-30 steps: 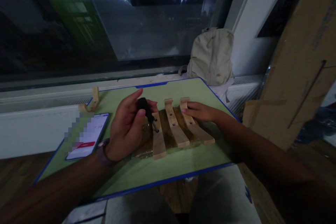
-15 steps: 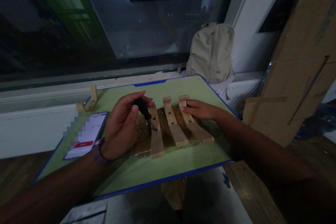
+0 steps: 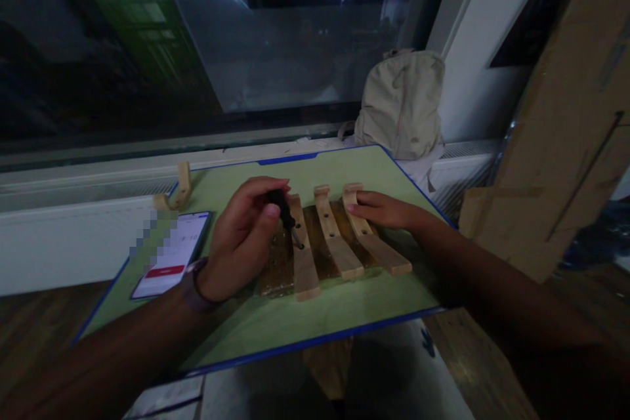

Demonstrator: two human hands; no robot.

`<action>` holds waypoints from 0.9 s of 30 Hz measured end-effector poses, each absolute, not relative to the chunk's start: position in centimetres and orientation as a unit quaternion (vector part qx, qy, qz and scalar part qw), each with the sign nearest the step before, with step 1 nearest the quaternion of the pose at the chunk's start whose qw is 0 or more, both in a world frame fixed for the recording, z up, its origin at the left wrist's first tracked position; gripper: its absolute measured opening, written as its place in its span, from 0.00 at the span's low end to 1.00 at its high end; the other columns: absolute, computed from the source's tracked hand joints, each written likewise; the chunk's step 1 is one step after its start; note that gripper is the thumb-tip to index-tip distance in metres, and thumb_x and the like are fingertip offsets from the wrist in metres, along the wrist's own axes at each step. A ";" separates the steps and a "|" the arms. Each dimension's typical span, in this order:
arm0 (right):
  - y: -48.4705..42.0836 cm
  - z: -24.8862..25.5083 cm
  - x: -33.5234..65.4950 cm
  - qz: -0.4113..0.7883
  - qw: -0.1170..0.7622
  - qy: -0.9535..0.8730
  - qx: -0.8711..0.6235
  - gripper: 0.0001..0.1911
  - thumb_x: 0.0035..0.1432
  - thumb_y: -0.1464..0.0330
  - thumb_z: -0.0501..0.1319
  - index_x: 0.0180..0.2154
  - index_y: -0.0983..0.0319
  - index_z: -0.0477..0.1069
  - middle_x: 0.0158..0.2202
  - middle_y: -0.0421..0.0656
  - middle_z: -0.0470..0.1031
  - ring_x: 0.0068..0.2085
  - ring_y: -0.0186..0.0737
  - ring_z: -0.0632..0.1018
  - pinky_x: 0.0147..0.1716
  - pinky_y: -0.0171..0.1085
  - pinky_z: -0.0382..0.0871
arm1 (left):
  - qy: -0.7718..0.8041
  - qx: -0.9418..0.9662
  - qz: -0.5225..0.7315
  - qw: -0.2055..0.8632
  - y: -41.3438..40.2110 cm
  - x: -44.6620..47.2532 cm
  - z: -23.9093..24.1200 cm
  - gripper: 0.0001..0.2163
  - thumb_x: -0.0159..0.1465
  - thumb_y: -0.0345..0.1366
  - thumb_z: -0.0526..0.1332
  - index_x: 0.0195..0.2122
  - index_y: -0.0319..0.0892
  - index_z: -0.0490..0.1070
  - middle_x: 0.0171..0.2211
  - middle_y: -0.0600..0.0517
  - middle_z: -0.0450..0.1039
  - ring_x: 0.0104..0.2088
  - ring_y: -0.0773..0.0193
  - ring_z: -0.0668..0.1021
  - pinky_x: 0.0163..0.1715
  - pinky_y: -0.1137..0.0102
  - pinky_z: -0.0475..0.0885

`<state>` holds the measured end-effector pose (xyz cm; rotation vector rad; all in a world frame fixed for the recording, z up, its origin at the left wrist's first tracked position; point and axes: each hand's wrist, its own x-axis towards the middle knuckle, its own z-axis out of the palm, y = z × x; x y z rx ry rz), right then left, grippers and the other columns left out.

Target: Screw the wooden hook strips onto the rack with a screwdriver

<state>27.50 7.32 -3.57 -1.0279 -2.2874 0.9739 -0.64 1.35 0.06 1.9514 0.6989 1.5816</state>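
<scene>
My left hand (image 3: pixel 246 236) is closed round the black handle of a screwdriver (image 3: pixel 285 213). Its tip meets the lower hole of the left wooden hook (image 3: pixel 306 275). This hook lies across a glossy brown board (image 3: pixel 278 272), beside a middle wooden hook (image 3: pixel 335 236) and a right wooden hook (image 3: pixel 378 249), all with holes along them. My right hand (image 3: pixel 381 209) grips the upper end of the right hook, thumb on top and fingers round its far side. Whether a screw sits under the screwdriver tip is too small to tell.
The green table (image 3: pixel 236 335) has a blue edge. A phone (image 3: pixel 172 256) lies at its left, with another wooden hook (image 3: pixel 181 190) just behind. A beige backpack (image 3: pixel 403 105) leans by the window. Large cardboard (image 3: pixel 556 144) stands at the right.
The whole view has shifted slightly, so everything appears a little further right and lower. The screwdriver stays at the left hook's lower hole, and my right hand keeps its hold.
</scene>
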 end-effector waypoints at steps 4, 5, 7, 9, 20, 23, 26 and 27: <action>7.3 -3.5 27.5 0.350 0.227 -0.833 -0.365 0.21 0.67 0.55 0.54 0.47 0.62 0.76 0.49 0.47 0.81 0.50 0.48 0.79 0.51 0.47 0.72 | 0.276 0.722 0.589 0.234 1.4 -0.8 0.2 0.11 0.64 0.35 0.66 0.48 0.49 0.76 0.44 0.49 0.74 0.43 0.62 0.78 0.45 0.66 0.77; 7.2 -3.5 27.5 0.349 0.226 -0.833 -0.365 0.21 0.67 0.55 0.54 0.47 0.62 0.76 0.48 0.46 0.81 0.49 0.48 0.79 0.50 0.46 0.72 | 0.281 0.722 0.583 0.246 1.3 -0.7 0.2 0.12 0.66 0.35 0.64 0.50 0.49 0.75 0.45 0.49 0.75 0.44 0.62 0.78 0.46 0.65 0.77; 7.3 -3.6 27.5 0.348 0.223 -0.833 -0.368 0.21 0.67 0.55 0.54 0.46 0.62 0.76 0.47 0.46 0.81 0.48 0.47 0.79 0.50 0.45 0.72 | 0.277 0.722 0.571 0.275 1.0 -0.5 0.2 0.15 0.69 0.36 0.60 0.56 0.49 0.70 0.49 0.47 0.76 0.44 0.62 0.79 0.47 0.63 0.78; 7.2 -3.7 27.5 0.349 0.223 -0.833 -0.368 0.21 0.67 0.55 0.53 0.46 0.63 0.76 0.48 0.46 0.81 0.49 0.47 0.79 0.50 0.45 0.71 | 0.264 0.718 0.570 0.300 0.8 -0.3 0.2 0.16 0.70 0.35 0.58 0.59 0.49 0.67 0.51 0.46 0.76 0.46 0.61 0.80 0.48 0.63 0.78; 7.2 -3.8 27.5 0.344 0.218 -0.835 -0.369 0.19 0.68 0.56 0.53 0.46 0.63 0.74 0.51 0.48 0.79 0.50 0.47 0.78 0.52 0.46 0.71 | 0.299 0.704 0.587 0.264 1.0 -0.5 0.1 0.16 0.65 0.33 0.65 0.54 0.49 0.72 0.44 0.50 0.77 0.43 0.64 0.80 0.46 0.66 0.78; 7.3 -3.8 27.5 0.345 0.215 -0.837 -0.365 0.20 0.68 0.56 0.53 0.48 0.64 0.74 0.52 0.49 0.78 0.51 0.47 0.78 0.52 0.46 0.70 | 0.271 0.705 0.588 0.290 0.7 -0.3 -0.1 0.16 0.68 0.34 0.61 0.56 0.48 0.70 0.44 0.49 0.78 0.44 0.63 0.80 0.47 0.65 0.78; 7.3 -3.8 27.5 0.344 0.218 -0.839 -0.361 0.21 0.69 0.56 0.52 0.49 0.64 0.74 0.52 0.49 0.79 0.51 0.47 0.78 0.52 0.46 0.70 | 0.245 0.719 0.584 0.287 0.8 -0.3 0.0 0.14 0.66 0.33 0.63 0.52 0.47 0.72 0.44 0.48 0.76 0.44 0.63 0.80 0.44 0.67 0.78; 7.3 -3.8 27.6 0.344 0.220 -0.838 -0.362 0.21 0.69 0.55 0.52 0.49 0.63 0.74 0.52 0.48 0.79 0.51 0.47 0.78 0.52 0.46 0.71 | 0.242 0.721 0.587 0.279 0.8 -0.4 0.1 0.13 0.65 0.33 0.65 0.51 0.47 0.73 0.44 0.49 0.76 0.43 0.63 0.80 0.43 0.68 0.78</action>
